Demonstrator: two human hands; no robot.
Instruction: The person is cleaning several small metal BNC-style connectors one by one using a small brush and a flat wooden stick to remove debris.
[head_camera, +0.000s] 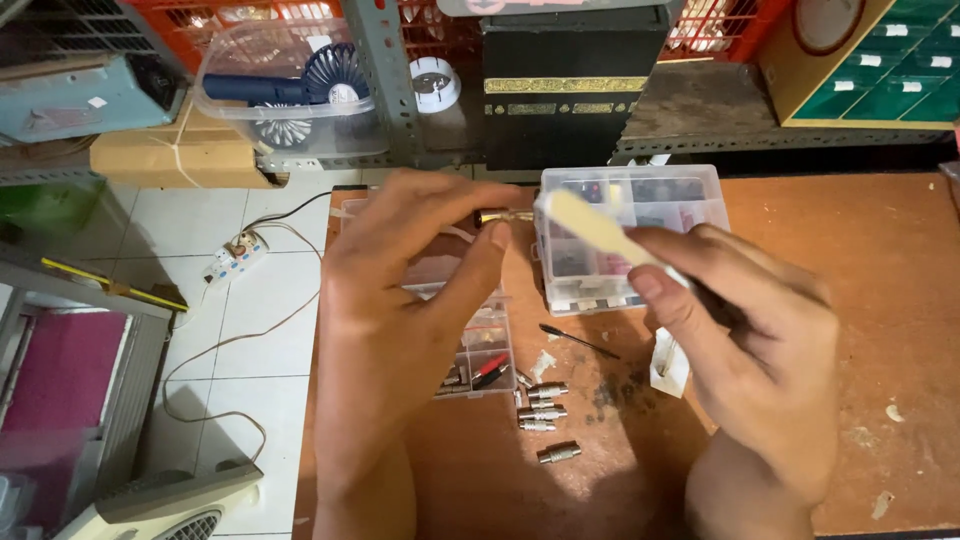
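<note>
A black rectangular box with gold bands (565, 85) stands far centre on the shelf. Far right, a green drawer cabinet (893, 60) carries small white labels. A clear plastic package (290, 95) sits far left.

Hands: 2, left hand (400, 300) at 9 o'clock of centre, right hand (750, 350) at 3 o'clock. Brass connector (505, 216) in left fingertips: 1. Pale flat stick (600, 232) in right hand: 1. Clear compartment boxes on table (880, 300): 2, one (630, 240) at 12 o'clock, second (480, 350) under left hand, approx. centre. Loose silver connectors (545, 410) at 6 o'clock: 4 visible, 3 in a stack plus 1 lower. Thin dark probe (578, 341): 1. Small white packet (668, 362): 1. Floor, 9 o'clock: power strip (236, 255), 1. Shelf, 11 o'clock: clear tub (290, 90) w/ fans, 2 fans seen. Black box (565, 85) at 12 o'clock: 1.
</note>
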